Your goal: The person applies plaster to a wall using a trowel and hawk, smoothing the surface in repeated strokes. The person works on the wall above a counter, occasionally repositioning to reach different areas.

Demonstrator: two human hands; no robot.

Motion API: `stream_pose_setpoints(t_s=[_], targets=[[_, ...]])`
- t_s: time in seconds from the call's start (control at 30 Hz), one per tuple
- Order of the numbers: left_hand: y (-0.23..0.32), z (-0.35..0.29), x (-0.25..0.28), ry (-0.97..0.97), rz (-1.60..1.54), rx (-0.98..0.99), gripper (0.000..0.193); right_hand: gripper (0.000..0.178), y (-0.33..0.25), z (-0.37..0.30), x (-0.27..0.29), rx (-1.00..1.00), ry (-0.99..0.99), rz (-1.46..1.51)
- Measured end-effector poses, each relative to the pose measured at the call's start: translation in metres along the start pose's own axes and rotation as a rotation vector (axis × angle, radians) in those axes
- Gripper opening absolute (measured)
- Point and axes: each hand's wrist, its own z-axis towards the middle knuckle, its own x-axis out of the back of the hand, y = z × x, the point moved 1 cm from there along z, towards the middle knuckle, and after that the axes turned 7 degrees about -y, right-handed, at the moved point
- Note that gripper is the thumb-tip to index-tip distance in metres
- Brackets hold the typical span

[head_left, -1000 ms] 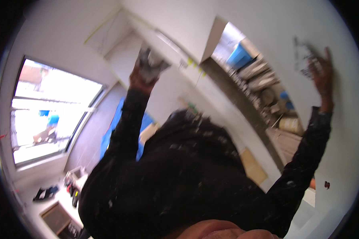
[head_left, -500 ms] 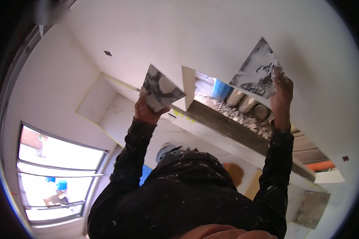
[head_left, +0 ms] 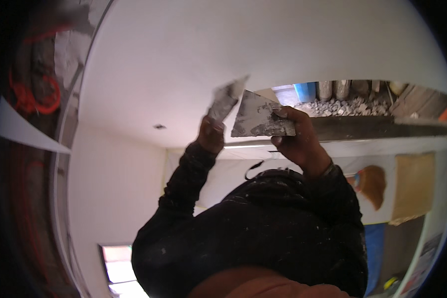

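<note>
My left hand (head_left: pixel 212 134) is closed around a putty knife (head_left: pixel 225 101), its blade tilted up and smeared with white and grey filler; motion blurs it. Gripped between the fingers and thumb of my right hand (head_left: pixel 305 141) is a second, wider putty knife (head_left: pixel 257 118) with filler across its face. The two blades are close together, almost edge to edge; whether they touch I cannot tell. Both hands are raised in front of my chest, by a smooth white plastered surface (head_left: pixel 184 64). The handles are hidden by my hands.
An opening in the white surface shows grey rubble (head_left: pixel 347 107) and a blue container (head_left: pixel 305 92). At right are broom bristles (head_left: pixel 372 185), a tan sheet (head_left: pixel 413 186) and a blue sheet (head_left: pixel 375 253). Orange cord (head_left: pixel 47 94) hangs at upper left; a window (head_left: pixel 119 265) is low left.
My hands have come together, the right blade moving left toward the other. The left blade has turned nearly edge-on. The view has swung, so the window is lower and the opening farther right.
</note>
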Motion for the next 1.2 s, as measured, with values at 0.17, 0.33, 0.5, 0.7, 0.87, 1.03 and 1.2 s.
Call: stream_pose_setpoints(t_s=[0.17, 0.33, 0.5, 0.7, 0.87, 1.03, 1.2], targets=[[-0.01, 0.021, 0.011, -0.263, 0.016, -0.139, 0.049, 0.02, 0.013, 0.006, 0.003, 0.122, -0.216, 0.563], [-0.047, 0.02, 0.054, -0.544, 0.174, -0.01, 0.041, 0.025, 0.0, -0.011, 0.002, 0.334, -0.128, 0.589], [-0.101, 0.038, 0.189, 0.307, 1.412, -0.255, 0.039, 0.022, -0.051, -0.035, 0.028, 0.691, 0.088, 0.111], [-0.129, 0.046, 0.36, 0.676, 1.867, 0.005, 0.035, 0.025, -0.137, -0.031, 0.081, 1.321, 0.756, -1.969], [-0.098, 0.047, 0.402, 0.585, 1.327, -0.258, 0.042, 0.029, -0.201, -0.004, 0.038, 0.779, 1.218, -1.578], [-0.065, 0.064, 0.355, 0.44, 0.929, -0.699, 0.05, 0.049, -0.103, 0.103, -0.037, 0.923, 1.235, -1.555], [-0.054, 0.084, 0.341, 0.33, 1.103, -0.803, 0.054, 0.042, -0.082, 0.076, -0.001, 1.069, 0.989, -1.596]])
